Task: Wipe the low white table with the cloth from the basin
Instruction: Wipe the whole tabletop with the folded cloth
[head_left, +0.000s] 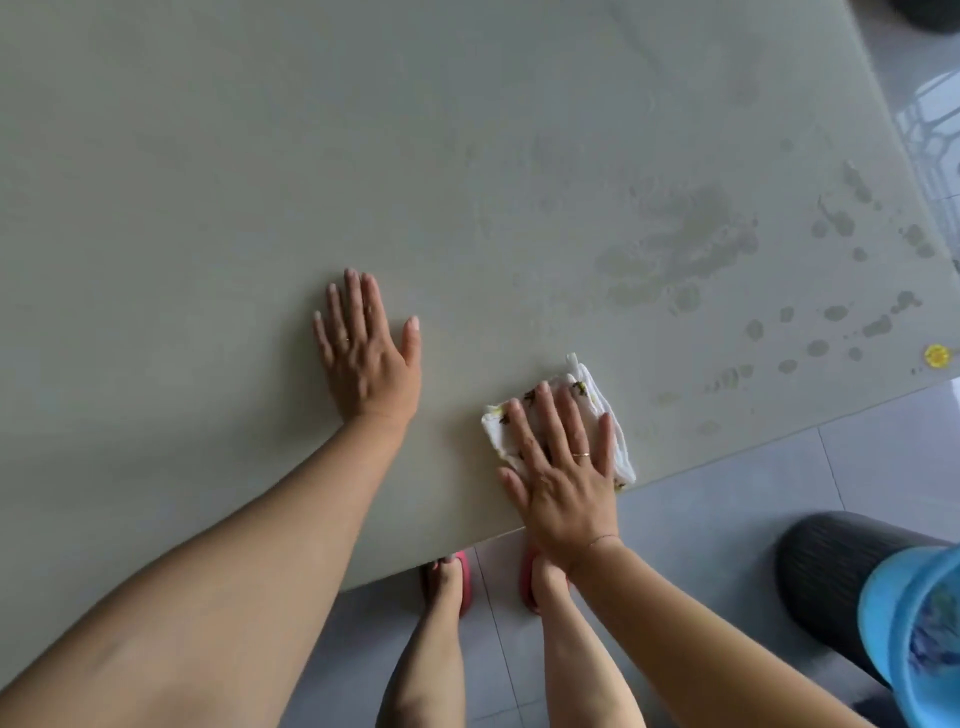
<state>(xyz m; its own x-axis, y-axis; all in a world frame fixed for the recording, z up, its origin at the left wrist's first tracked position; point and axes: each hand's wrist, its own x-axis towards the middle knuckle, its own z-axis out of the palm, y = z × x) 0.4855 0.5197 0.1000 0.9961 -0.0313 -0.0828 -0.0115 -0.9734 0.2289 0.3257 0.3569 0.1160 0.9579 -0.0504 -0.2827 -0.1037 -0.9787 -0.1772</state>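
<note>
The low white table (363, 156) fills most of the view. A folded white cloth (597, 400) with small dark and yellow marks lies near the table's front edge. My right hand (563, 467) presses flat on top of it, fingers spread, a ring on one finger. My left hand (366, 348) rests palm down on the bare tabletop, to the left of the cloth and apart from it. Wet streaks and droplets (691, 244) cover the tabletop to the right of the cloth. The blue basin (909, 629) stands at the lower right edge of the view.
A small yellow round thing (936, 356) lies at the table's right edge. A dark ribbed stool (831, 566) stands on the grey tiled floor under the basin. My feet in red slippers (452, 582) are at the table's front edge.
</note>
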